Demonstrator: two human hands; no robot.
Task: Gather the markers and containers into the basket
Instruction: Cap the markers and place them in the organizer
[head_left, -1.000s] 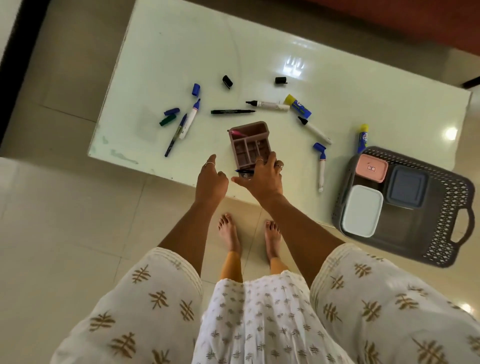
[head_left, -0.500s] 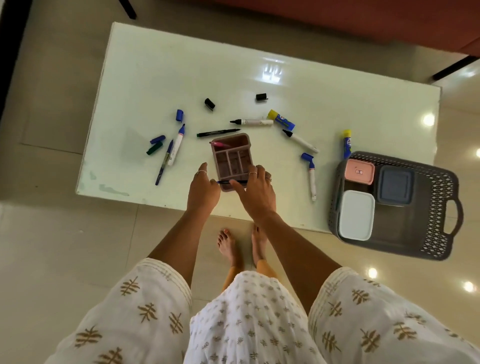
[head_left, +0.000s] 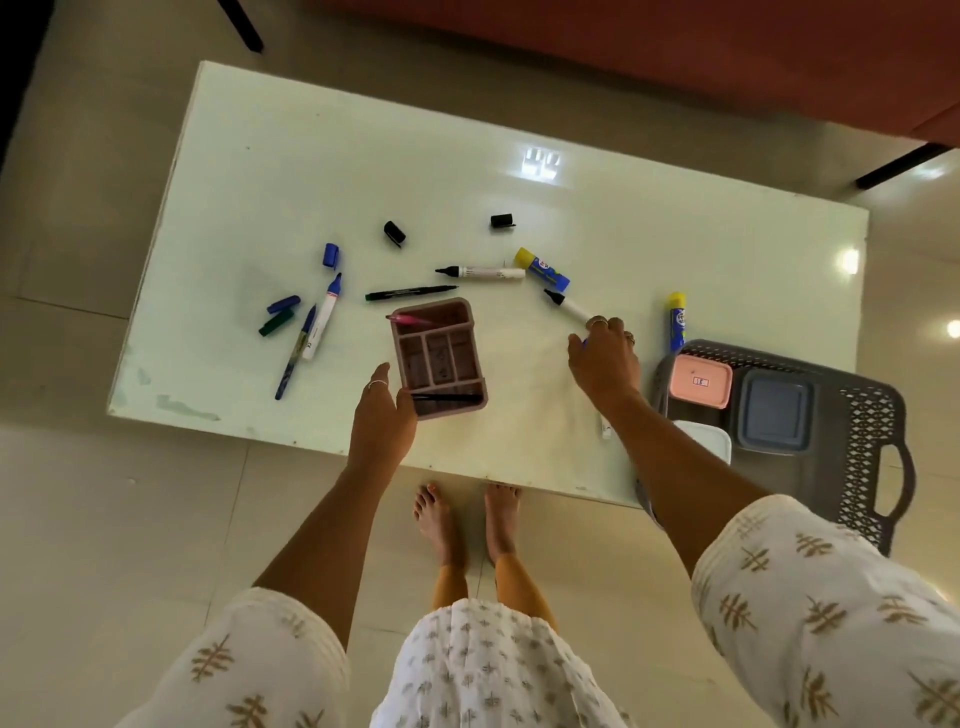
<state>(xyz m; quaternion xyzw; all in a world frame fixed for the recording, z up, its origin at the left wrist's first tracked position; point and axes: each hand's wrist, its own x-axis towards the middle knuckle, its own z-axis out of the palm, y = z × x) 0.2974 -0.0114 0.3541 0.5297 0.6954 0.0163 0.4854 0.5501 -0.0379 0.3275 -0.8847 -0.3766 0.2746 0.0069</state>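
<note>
The left hand (head_left: 382, 415) rests at the near corner of the dusty-pink plastic divided organiser (head_left: 439, 358), thumb touching its wall and the fingers (head_left: 377, 384) loosely curled beside it — steadying rather than clamped. A thin black pen (head_left: 447, 397) lies in the trough nearest those fingers; a pink pen (head_left: 410, 319) sits in the far compartment.

The right hand (head_left: 605, 358) is over a white marker with a blue cap, mostly hidden under the palm and wrist. Whether those fingers (head_left: 597, 323) have closed on it I cannot tell. Just beyond the knuckles lies a white marker with a bare black tip (head_left: 566, 305). To their right, the grey perforated plastic basket (head_left: 878, 415) overhangs the pale glossy surface (head_left: 623, 218), already holding lidded boxes.

The step appears to be collecting loose markers. Next comes a firm pinch on the barrel, then a short carry — to organiser or basket. Farther out lie more markers, glue sticks and loose caps (head_left: 395, 232).
</note>
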